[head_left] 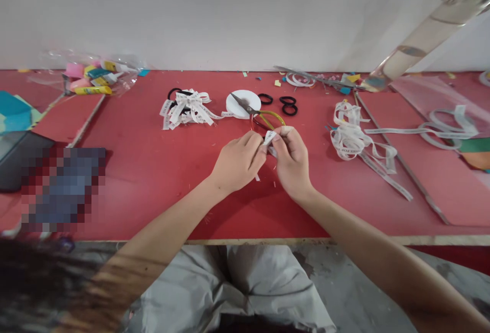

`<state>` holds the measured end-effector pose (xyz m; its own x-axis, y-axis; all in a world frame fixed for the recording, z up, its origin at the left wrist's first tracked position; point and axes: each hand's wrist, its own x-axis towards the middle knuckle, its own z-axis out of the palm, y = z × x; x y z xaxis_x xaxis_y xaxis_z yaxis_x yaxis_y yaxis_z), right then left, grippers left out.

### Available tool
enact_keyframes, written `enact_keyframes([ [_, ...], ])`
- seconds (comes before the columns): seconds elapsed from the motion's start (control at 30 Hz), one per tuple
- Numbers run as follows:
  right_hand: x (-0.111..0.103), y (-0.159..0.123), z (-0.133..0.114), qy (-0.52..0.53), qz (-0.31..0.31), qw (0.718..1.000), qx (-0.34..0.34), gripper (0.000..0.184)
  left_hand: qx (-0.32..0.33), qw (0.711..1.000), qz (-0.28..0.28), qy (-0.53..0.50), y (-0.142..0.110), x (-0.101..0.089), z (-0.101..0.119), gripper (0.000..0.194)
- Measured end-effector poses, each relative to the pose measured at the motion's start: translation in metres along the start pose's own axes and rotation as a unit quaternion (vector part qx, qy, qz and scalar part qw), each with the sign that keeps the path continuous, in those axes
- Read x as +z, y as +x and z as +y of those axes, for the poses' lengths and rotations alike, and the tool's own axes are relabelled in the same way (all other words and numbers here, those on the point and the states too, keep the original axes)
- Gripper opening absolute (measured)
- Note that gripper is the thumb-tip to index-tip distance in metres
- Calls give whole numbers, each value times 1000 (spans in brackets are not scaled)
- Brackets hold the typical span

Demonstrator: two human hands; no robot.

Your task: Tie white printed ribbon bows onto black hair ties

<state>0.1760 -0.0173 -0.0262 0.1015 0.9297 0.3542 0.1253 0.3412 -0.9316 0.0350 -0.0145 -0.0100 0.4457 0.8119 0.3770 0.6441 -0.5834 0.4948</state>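
Observation:
Both hands meet over the middle of the red table. A short piece of white printed ribbon is pinched between the fingertips of my left hand and my right hand. A ribbon end hangs below my left fingers. Just beyond lie scissors with yellow handles, their blades resting on a white round spool. Black hair ties lie to the right of the spool. To its left sits a pile of black ties with white printed ribbon bows. My fingers hide part of the held ribbon.
Loose white ribbon is heaped at the right, near a raised red board. A water bottle leans at the back right. At the left are a plastic bag of glue tubes and a pixelated dark object.

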Motion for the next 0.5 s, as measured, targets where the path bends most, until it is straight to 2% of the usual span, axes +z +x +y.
enact_keyframes([
  [0.1,-3,4,1,2,18,1000,-10,9,-10,991,0,-131,0,-6,-3,24],
  [0.17,-5,5,1,-2,25,1000,-16,9,0,983,-4,-183,1,-7,-6,24],
  [0.27,-6,6,0,10,24,1000,-11,8,9,979,15,-204,3,-6,-9,23],
  [0.4,-7,5,1,48,7,999,21,10,6,975,90,-201,5,-4,-12,12],
  [0.5,-7,5,1,61,-3,998,29,11,-14,970,96,-224,6,-5,-14,7],
])
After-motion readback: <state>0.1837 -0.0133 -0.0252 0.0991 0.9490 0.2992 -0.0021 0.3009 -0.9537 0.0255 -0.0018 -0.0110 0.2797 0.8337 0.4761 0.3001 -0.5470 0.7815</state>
